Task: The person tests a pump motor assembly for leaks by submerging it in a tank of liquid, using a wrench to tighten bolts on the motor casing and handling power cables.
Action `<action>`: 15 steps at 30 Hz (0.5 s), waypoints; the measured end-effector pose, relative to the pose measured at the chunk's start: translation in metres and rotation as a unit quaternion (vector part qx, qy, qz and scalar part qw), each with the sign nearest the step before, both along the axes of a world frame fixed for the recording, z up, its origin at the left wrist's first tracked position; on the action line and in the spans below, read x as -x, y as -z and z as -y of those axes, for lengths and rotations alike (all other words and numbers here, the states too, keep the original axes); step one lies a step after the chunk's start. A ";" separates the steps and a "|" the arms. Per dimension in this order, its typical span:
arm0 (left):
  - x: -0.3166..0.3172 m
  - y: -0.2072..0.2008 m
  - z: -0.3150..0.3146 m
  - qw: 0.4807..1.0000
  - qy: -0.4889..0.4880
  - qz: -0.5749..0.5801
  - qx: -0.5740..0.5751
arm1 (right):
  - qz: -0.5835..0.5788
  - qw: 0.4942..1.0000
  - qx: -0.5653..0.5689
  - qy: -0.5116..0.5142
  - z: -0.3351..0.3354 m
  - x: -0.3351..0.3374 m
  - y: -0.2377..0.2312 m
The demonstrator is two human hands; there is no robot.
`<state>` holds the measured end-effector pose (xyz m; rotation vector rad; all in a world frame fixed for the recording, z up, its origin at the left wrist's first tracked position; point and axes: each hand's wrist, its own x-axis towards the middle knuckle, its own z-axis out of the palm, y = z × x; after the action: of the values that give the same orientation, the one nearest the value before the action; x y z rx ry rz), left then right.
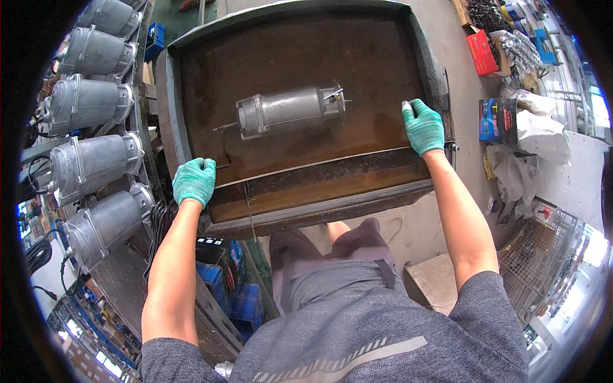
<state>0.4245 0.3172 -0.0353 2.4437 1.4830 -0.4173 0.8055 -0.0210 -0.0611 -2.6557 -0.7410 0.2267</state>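
A silver-grey cylindrical motor housing (287, 112) lies on its side in a dark metal tank (319, 207) of brown liquid, a thin shaft at each end. Below it runs the thin straight front edge of a flat plate (332, 165). My left hand (194, 182), in a green knit glove, is closed at the tank's left side. A bent dark rod (225, 162) sticks out from its fingers. My right hand (424, 126), gloved alike, is closed near the right wall, right of the housing. What its fingers hold is hidden.
Several similar motor housings (96, 158) with cables line a bench on the left. Blue crates (246, 309) stand low beside my left forearm. On the right are a red box (482, 52), plastic bags (539, 135) and a wire basket (543, 262).
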 end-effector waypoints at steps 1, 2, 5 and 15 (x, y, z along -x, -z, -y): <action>0.000 0.001 0.000 1.000 0.001 -0.001 0.000 | 0.002 1.000 -0.004 -0.003 0.001 -0.001 0.001; 0.001 0.001 -0.001 1.000 0.000 -0.003 0.000 | 0.001 1.000 -0.005 -0.004 0.000 -0.001 0.001; 0.002 0.002 -0.002 1.000 0.003 0.005 -0.001 | 0.004 1.000 0.006 0.003 -0.001 0.000 0.001; 0.003 0.001 -0.004 1.000 -0.003 0.005 0.008 | 0.005 1.000 0.005 -0.007 -0.001 -0.001 0.005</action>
<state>0.4210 0.3209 -0.0367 2.4259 1.4762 -0.4129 0.8060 -0.0195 -0.0660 -2.6631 -0.7637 0.2227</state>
